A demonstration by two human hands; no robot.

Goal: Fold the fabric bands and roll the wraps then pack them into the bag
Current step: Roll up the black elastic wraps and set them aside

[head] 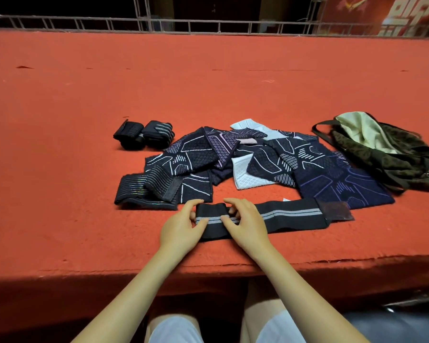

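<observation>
Rolling wrap (270, 216) at near edge of bench (84, 219). My left hand (181, 226) and right hand (245, 224) both pinch rolled end, probably few turns in. Next: roll rightward toward tab, tension even. Bag (386, 144) far right.

Stage venue: red carpet (208, 78), truss railing (208, 26).

A long black elastic wrap (278, 216) is showing two grey stripes along its length and a dark maroon patch at its end. Navy knitted fabric bands (315, 167) are carrying white and lilac line-and-grid patterns, among pale blue-white ones. The olive patterned cloth bag (391, 154) is showing cream lining. Orange-red felt table covering (208, 90) is lying beneath.
</observation>
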